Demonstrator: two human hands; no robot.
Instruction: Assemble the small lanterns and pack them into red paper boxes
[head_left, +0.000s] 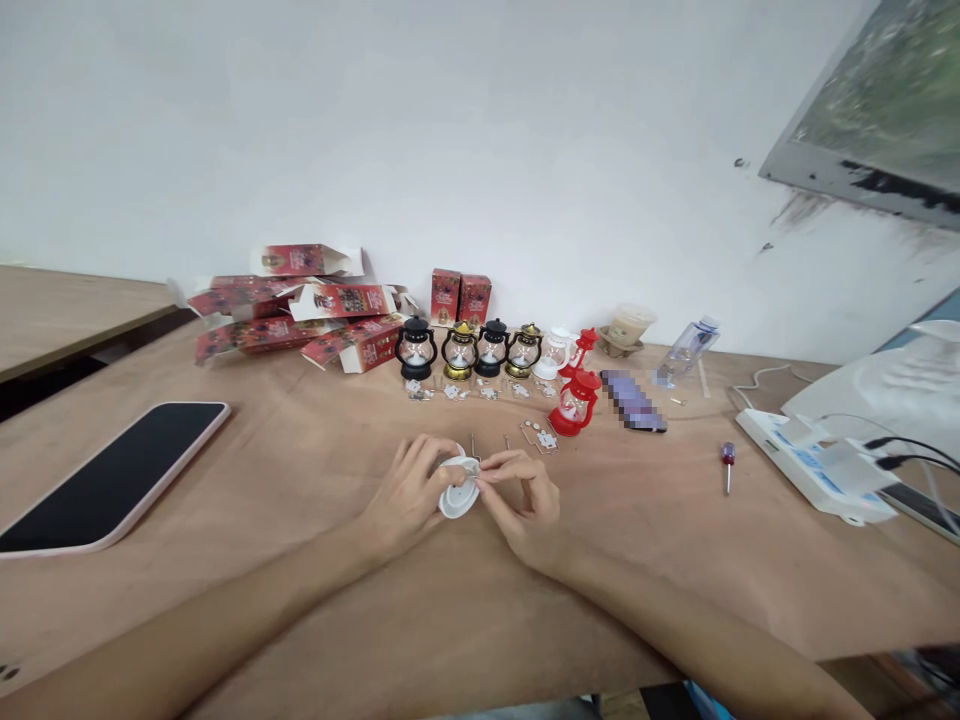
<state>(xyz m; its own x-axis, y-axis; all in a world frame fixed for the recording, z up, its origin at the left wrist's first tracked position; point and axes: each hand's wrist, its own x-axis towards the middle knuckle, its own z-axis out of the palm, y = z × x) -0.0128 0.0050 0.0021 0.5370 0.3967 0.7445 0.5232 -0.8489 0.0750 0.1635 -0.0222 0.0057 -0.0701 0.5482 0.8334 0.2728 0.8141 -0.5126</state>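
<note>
Near the middle of the table my left hand (409,490) is closed around a white lantern (459,497), tilted so that its round underside faces me. Fingers of my right hand (525,495) are pinched at the lantern's right edge, on something too small to name. Just beyond my hands lie a thin bent metal wire (474,446) and a small metal piece (507,442). A red lantern (574,405) stands to the right, beside a set of small white parts and wire (541,437).
Behind stand several lanterns, including a black one (416,348), with small parts before them. Red boxes (349,300) are piled back left. A phone (112,480) lies left; a screwdriver (727,460), a power strip (814,470), a bottle (690,348) and a cup (630,325) are right.
</note>
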